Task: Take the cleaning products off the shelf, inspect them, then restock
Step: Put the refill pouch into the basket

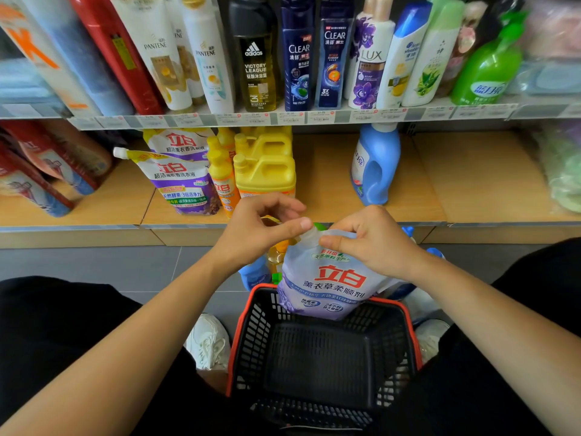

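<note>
Centre frame, above the basket (243, 325), the right hand (374, 243) has its fingers (344, 226) pinched on the softener pouch (330, 284) top beside the green cap (320, 226). The left hand (261, 229) thumb touches there, fingers curled; whether it grips, I cannot tell.

Lavender softener pouch (330, 278) upright, btm at far rim of basket (239, 325) (green cap on top). Lower shelf (330, 184): purple refill pouches (182, 180) leaning, yellow jugs (267, 171), blue bottle (375, 165) upright.

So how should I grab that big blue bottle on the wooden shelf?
Hook your fingers through the handle loop of the blue bottle, reaching in from the front. It stands upright and alone, with the handle on its near right side, so probably nothing blocks your hand there.
</note>
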Motion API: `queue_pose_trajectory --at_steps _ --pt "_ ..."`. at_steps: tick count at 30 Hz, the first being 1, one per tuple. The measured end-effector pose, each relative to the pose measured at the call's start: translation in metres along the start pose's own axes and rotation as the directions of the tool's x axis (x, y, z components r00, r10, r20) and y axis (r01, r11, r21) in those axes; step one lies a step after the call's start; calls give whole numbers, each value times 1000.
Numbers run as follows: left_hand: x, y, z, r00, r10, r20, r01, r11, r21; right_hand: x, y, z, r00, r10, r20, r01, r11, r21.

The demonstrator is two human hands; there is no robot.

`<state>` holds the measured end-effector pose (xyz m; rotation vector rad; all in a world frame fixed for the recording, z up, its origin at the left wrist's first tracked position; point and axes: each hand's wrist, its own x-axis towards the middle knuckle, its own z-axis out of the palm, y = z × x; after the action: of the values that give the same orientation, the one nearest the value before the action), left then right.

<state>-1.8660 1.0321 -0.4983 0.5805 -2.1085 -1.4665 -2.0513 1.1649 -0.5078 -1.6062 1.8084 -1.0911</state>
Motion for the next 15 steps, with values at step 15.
queue_pose_trajectory --at_steps 15 --pt "0 1 -7 1000 11 29 -10 1000 -26 1 4 0 1000 9 28 -8 1000 -24"
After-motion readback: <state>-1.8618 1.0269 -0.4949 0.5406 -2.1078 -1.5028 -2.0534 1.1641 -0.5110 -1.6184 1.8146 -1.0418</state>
